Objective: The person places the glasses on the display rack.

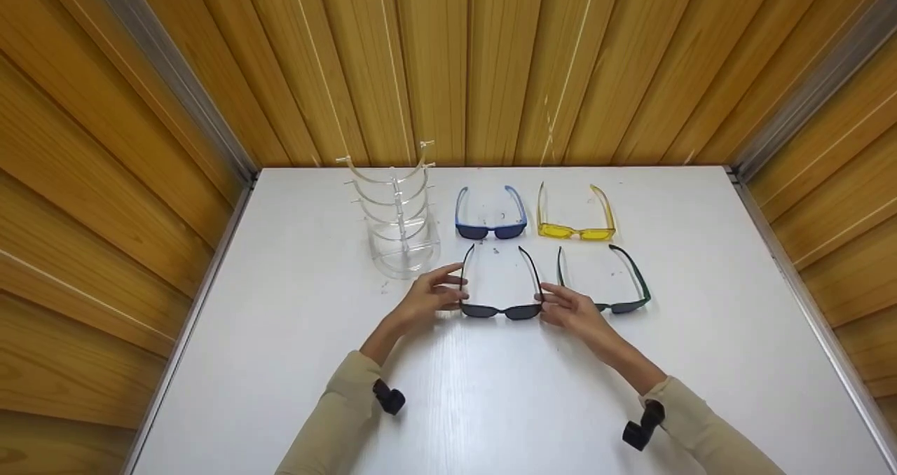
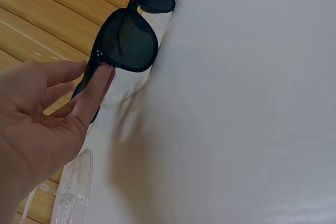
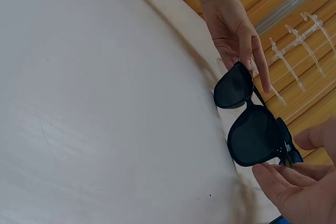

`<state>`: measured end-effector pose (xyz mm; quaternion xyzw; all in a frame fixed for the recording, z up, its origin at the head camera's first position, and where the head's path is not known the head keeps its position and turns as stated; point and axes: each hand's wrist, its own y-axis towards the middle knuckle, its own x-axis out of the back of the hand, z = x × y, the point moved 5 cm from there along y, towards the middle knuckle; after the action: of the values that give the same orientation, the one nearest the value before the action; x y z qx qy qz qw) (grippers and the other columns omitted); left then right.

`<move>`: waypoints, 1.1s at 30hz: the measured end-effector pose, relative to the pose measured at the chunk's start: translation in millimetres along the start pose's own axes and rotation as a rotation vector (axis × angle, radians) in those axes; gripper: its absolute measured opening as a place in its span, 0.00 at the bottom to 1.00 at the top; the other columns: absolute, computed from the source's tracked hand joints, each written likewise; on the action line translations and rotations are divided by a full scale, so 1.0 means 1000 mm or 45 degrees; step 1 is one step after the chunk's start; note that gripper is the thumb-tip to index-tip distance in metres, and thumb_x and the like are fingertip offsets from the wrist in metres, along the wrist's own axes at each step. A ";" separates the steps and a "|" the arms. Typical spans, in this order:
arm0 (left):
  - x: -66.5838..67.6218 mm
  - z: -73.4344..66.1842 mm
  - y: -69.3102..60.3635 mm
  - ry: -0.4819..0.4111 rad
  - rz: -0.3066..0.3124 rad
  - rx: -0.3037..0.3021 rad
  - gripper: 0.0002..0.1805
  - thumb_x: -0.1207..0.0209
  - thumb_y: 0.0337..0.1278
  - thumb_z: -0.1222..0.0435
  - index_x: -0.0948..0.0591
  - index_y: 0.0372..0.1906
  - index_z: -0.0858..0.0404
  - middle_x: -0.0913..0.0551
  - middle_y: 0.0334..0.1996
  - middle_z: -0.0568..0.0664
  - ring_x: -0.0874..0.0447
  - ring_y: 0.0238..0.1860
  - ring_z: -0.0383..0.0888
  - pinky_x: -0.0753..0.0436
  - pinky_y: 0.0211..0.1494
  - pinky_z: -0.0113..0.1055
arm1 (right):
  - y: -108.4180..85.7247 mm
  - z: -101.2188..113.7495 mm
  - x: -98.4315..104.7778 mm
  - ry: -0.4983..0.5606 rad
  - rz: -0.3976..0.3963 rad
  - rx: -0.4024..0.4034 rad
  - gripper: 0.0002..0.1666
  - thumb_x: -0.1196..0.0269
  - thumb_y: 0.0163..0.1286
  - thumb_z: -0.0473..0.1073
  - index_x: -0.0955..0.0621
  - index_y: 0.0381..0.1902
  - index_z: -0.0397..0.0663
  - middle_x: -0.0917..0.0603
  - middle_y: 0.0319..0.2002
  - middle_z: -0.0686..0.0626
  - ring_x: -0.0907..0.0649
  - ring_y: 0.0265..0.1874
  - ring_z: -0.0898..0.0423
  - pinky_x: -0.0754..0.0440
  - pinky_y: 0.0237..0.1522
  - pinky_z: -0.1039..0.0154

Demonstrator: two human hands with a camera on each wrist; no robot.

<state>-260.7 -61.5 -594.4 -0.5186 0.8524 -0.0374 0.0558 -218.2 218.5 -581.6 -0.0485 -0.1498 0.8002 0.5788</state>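
Black sunglasses (image 1: 500,312) with dark lenses are held by both hands, lenses toward the person and temples pointing to the back. The left hand (image 1: 426,297) pinches them at the left hinge, its thumb and fingers on either side in the left wrist view, where the near lens (image 2: 128,40) shows. At the other hinge the right hand (image 1: 571,312) grips the frame; the right wrist view shows its fingertips under the lens corner (image 3: 255,136). Green-framed sunglasses (image 1: 636,305) lie just right of the right hand, which partly hides them.
A clear tiered display stand (image 1: 399,216) rises at the back left of the white table (image 1: 294,363). Behind the black pair lie blue sunglasses (image 1: 490,231) and yellow-lensed glasses (image 1: 576,232). Wood-panelled walls (image 1: 504,69) border the table.
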 end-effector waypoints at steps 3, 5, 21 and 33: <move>0.000 0.000 -0.001 -0.004 -0.005 0.005 0.35 0.43 0.67 0.76 0.40 0.77 0.73 0.27 0.64 0.77 0.12 0.53 0.51 0.11 0.56 0.40 | 0.000 0.002 -0.001 0.030 -0.008 0.003 0.35 0.44 0.79 0.38 0.39 0.77 0.31 0.29 0.71 0.28 0.20 0.66 0.47 0.18 0.64 0.62; 0.000 0.000 -0.003 -0.012 -0.011 0.013 0.35 0.43 0.67 0.77 0.40 0.76 0.74 0.27 0.64 0.78 0.12 0.52 0.49 0.11 0.56 0.40 | -0.001 0.003 -0.001 0.048 -0.018 -0.004 0.34 0.44 0.78 0.37 0.39 0.76 0.31 0.29 0.71 0.28 0.20 0.65 0.49 0.18 0.65 0.61; 0.007 -0.009 -0.024 -0.074 -0.033 0.021 0.35 0.42 0.67 0.75 0.37 0.77 0.68 0.28 0.66 0.76 0.11 0.49 0.43 0.11 0.54 0.37 | 0.000 0.008 -0.004 0.120 0.010 -0.001 0.35 0.41 0.76 0.35 0.37 0.75 0.28 0.12 0.53 0.42 0.12 0.45 0.62 0.12 0.52 0.66; 0.018 -0.004 -0.037 -0.077 -0.102 0.054 0.35 0.43 0.66 0.77 0.37 0.77 0.69 0.26 0.65 0.75 0.11 0.47 0.42 0.10 0.53 0.37 | 0.010 0.010 -0.017 0.177 0.096 0.063 0.36 0.39 0.73 0.32 0.38 0.74 0.23 0.15 0.57 0.37 0.13 0.47 0.64 0.13 0.56 0.64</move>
<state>-236.4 -94.6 -586.7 -0.5519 0.8279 -0.0418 0.0910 -224.4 198.3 -576.8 -0.0952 -0.0877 0.8196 0.5581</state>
